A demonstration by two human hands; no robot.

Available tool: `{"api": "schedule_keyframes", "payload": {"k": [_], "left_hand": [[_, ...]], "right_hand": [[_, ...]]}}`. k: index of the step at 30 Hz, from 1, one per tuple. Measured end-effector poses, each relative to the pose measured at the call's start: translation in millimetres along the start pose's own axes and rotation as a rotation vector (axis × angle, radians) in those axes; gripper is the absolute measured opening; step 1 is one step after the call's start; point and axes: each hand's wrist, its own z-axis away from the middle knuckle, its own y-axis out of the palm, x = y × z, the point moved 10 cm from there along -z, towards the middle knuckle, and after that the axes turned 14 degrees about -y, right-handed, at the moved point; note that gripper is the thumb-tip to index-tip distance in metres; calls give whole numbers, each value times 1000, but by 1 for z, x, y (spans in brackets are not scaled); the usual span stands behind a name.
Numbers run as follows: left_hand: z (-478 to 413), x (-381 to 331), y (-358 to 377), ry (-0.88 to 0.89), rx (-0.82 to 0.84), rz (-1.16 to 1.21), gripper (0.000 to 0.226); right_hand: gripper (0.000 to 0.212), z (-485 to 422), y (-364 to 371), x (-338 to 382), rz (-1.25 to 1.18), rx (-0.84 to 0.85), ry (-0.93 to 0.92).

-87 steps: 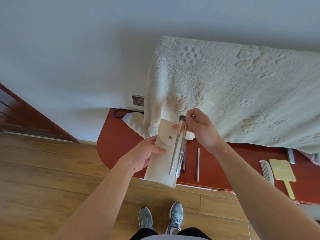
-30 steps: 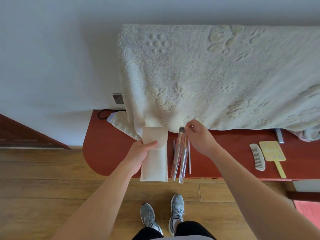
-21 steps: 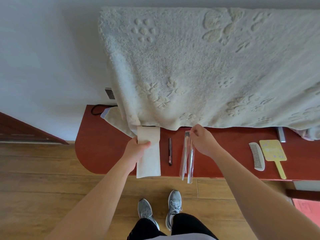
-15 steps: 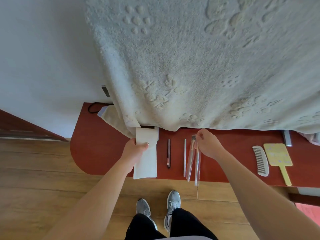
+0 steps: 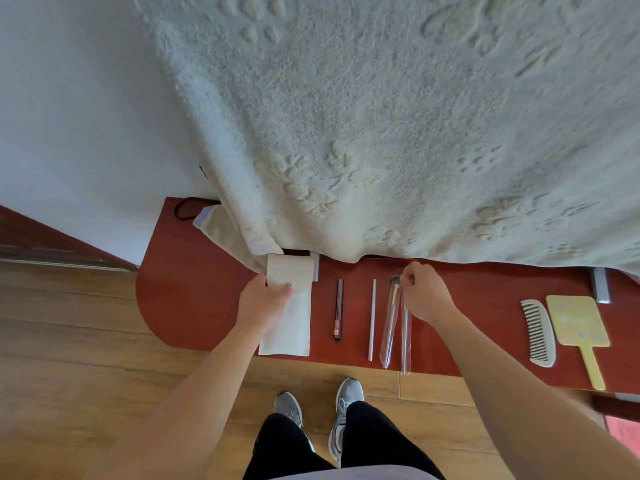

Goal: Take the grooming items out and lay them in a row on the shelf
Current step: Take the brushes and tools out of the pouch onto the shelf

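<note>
My left hand (image 5: 260,303) pinches the cream pouch (image 5: 289,323), which lies flat on the red shelf (image 5: 180,299) near its left end. To its right a dark pencil-like stick (image 5: 338,309) and a thin silver stick (image 5: 372,320) lie parallel on the shelf. My right hand (image 5: 424,296) grips the tops of two brushes in clear sleeves (image 5: 394,323), lowered beside the silver stick, their tips reaching the shelf's front edge. Whether they rest on the shelf I cannot tell.
A white comb (image 5: 540,332) and a yellow hand mirror (image 5: 576,327) lie at the shelf's right. A large cream towel (image 5: 381,133) hangs over the back of the shelf. A black cable (image 5: 183,207) sits at the back left corner. Wooden floor and my shoes are below.
The pouch has come down flat onto the shelf. My right hand drew the sleeved brushes out, moved them right and lowered them beside the silver stick.
</note>
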Motion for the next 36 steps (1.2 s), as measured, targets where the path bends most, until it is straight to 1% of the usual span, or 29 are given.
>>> {"api": "schedule_keyframes", "payload": {"k": [6, 9, 13, 20, 29, 32, 33, 36], "left_hand": [[-7, -1, -3, 72, -52, -110, 16], [-8, -3, -5, 97, -71, -121, 14], [-10, -3, -4, 90, -66, -143, 17], [-13, -7, -13, 90, -49, -82, 32], [-5, -14, -16, 120, -34, -87, 30], [3, -17, -20, 128, -58, -87, 30], [6, -18, -22, 123, -71, -85, 31], [15, -21, -27, 123, -106, -120, 45]], "right_hand": [[9, -1, -7, -6, 33, -85, 5], [8, -2, -7, -10, 29, -109, 17], [16, -1, -7, -11, 27, -131, 16], [22, 1, -9, -9, 3, -155, 17], [24, 8, -19, 0, -28, -176, 20], [25, 14, -21, 6, -39, -175, 16], [25, 16, -22, 9, -42, -171, 15], [27, 22, -24, 23, -59, -166, 5]]}}
